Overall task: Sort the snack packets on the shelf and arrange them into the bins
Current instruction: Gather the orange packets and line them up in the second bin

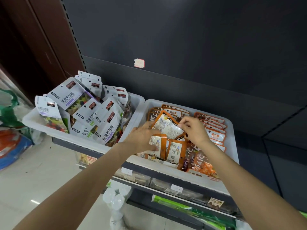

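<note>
Two translucent white bins stand side by side on the dark shelf. The left bin point(31, 121) is heaped with white and grey gummy packets point(106, 123). In the right bin point(231, 146) orange candy packets point(216, 135) stand in rows along its far and right sides. My left hand point(141, 138) reaches into the right bin and holds an orange packet point(158, 145) at its near left. My right hand point(192, 130) pinches the edge of another orange packet point(167, 126), which is tilted up with its printed back showing.
The black back panel of the shelf carries a small torn sticker point(139, 63). Lower shelves point(166, 180) hold dark packets and green items. A stack of clear plastic cups point(116, 198) stands on the tiled floor below. Coloured bags point(10, 138) lie at the left.
</note>
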`<state>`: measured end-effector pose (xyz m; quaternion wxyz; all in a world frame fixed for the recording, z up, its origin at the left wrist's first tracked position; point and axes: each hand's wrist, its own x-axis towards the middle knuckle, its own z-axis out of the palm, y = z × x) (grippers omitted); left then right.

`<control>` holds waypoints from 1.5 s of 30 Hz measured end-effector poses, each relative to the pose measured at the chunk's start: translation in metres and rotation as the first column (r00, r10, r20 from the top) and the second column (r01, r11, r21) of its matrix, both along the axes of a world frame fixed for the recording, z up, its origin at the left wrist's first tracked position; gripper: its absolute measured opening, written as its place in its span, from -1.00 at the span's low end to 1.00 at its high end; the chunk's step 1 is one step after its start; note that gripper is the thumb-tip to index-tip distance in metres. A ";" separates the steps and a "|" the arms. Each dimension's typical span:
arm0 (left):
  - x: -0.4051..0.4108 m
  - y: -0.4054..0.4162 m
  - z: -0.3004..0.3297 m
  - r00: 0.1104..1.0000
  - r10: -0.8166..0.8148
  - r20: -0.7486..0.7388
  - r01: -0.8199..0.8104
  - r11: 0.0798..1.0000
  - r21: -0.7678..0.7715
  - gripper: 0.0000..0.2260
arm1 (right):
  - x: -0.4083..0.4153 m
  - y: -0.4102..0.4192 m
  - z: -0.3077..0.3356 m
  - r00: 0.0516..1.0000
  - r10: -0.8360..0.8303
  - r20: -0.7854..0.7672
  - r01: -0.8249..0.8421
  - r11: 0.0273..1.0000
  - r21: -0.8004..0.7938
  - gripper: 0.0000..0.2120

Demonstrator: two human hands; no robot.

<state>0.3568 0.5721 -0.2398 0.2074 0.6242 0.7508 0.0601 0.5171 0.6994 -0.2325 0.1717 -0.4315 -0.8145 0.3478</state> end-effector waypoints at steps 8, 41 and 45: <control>-0.004 0.006 0.003 0.974 0.120 0.192 -0.113 0.993 -0.047 -0.61 | 0.004 -0.012 0.011 0.963 -0.238 -0.123 0.268 0.835 0.481 -0.86; 0.005 0.004 0.010 0.990 0.052 0.131 -0.047 0.998 -0.043 -0.66 | 0.017 0.008 0.051 0.966 -0.176 -0.187 0.236 0.897 0.373 -0.92; -0.002 0.003 0.008 0.981 0.076 0.176 -0.072 0.997 -0.031 -0.72 | 0.002 -0.007 0.029 0.973 0.194 0.127 -0.219 0.949 0.226 -0.81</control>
